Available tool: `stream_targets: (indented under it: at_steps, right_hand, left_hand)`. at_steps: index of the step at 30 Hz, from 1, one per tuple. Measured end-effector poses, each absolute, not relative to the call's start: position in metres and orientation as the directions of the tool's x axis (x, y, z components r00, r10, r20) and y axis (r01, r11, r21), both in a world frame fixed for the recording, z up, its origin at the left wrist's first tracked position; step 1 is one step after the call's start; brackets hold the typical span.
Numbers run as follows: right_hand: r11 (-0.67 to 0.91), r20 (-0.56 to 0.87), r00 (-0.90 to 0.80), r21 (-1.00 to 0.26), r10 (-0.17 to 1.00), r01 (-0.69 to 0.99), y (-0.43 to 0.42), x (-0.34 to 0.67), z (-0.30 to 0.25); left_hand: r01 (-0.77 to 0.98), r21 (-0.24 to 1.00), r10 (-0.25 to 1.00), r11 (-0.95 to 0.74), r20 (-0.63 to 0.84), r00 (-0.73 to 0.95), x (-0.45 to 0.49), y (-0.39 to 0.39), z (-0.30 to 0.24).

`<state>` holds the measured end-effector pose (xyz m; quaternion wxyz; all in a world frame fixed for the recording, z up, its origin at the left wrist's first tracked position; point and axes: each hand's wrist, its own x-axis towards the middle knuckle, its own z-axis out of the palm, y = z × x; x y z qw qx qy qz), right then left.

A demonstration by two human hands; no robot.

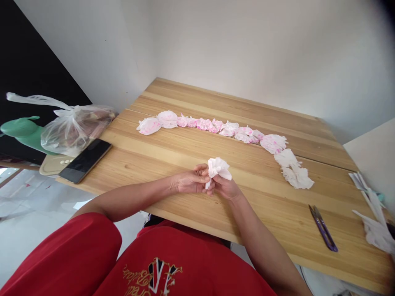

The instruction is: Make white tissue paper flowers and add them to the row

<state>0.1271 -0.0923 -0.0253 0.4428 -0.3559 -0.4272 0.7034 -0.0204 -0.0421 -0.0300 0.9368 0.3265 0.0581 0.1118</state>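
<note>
Near the table's front edge, my left hand (193, 181) and my right hand (227, 187) meet around a white tissue paper flower (218, 166). The fingers of both hands are closed on its gathered lower part, and its ruffled top spreads above them. Some fingertips are hidden behind the paper. Beyond my hands lies a curved row of white and pink paper flowers (207, 125), running from the left to the right of the table. Plain white ones (296, 176) form the row's right end.
Purple-handled thread snips (324, 230) lie at the right on the wooden table (173, 158). White paper strips (375, 222) rest at the right edge. On the left are a phone (85, 161), a knotted plastic bag (75, 127) and a green object (26, 132). A wall stands behind.
</note>
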Motion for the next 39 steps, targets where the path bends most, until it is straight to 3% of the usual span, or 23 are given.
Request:
stream_targets:
  at_steps: [10, 14, 20, 26, 31, 35, 39]
  right_hand:
    - [-0.272, -0.126, -0.417, -0.910, 0.900, -0.312, -0.093, 0.129, -0.018]
    - [-0.290, -0.154, -0.382, -0.898, 0.911, -0.330, -0.090, 0.127, -0.016]
    - [-0.199, -0.098, -0.336, -0.938, 0.937, -0.283, -0.085, 0.127, -0.020]
    - [-0.157, -0.071, -0.295, -0.947, 0.953, -0.279, -0.086, 0.127, -0.019]
    - [-0.171, -0.058, -0.381, -0.948, 0.923, -0.270, -0.089, 0.130, -0.017]
    - [-0.121, -0.044, -0.241, -0.942, 0.970, -0.314, -0.084, 0.125, -0.021]
    - [0.009, -0.013, 0.052, -0.913, 0.999, -0.407, -0.076, 0.106, -0.027]
  left_hand:
    - [-0.149, 0.707, 0.269, 0.692, -0.061, 0.961, -0.025, -0.042, -0.022]
    - [-0.191, 0.715, 0.342, 0.672, -0.071, 0.937, -0.023, -0.041, -0.022]
    - [-0.219, 0.793, 0.469, 0.568, -0.093, 0.878, -0.021, -0.038, -0.023]
    - [-0.167, 0.790, 0.413, 0.590, -0.118, 0.903, -0.026, -0.036, -0.019]
    - [-0.170, 0.810, 0.388, 0.561, -0.076, 0.919, -0.025, -0.036, -0.020]
    - [-0.176, 0.869, 0.491, 0.463, -0.085, 0.867, -0.023, -0.031, -0.022]
    - [-0.104, 0.983, 0.666, 0.150, -0.022, 0.746, -0.024, -0.021, -0.023]
